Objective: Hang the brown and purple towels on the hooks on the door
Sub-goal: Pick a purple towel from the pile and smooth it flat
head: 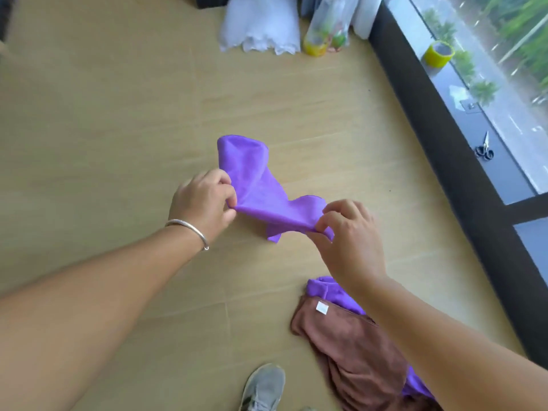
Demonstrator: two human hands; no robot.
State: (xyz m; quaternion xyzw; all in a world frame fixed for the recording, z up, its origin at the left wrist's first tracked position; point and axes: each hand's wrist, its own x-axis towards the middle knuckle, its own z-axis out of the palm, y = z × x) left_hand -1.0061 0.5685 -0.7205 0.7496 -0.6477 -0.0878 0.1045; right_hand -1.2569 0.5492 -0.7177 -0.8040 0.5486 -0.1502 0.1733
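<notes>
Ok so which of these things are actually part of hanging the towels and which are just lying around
For the job:
- purple towel, pinched by left hand and right hand
- brown towel, with more purple cloth under it

Lying about:
- yellow tape roll and scissors on the sill
- white cloth
- plastic bottles

We stand on a pale wood-look floor (pixel 118 120) of wide planks, spreading under and beyond both hands. Off to the right of the hands runs a dark window frame (pixel 439 137), with a grey sill (pixel 501 170) and glass (pixel 510 69) showing blurred greenery in daylight. On the sill lie scissors (pixel 484 149) and a yellow tape roll (pixel 439 53). Far ahead of the hands, white cloth (pixel 261 25) and clear plastic-wrapped goods (pixel 329 28) rest on the floor.
</notes>
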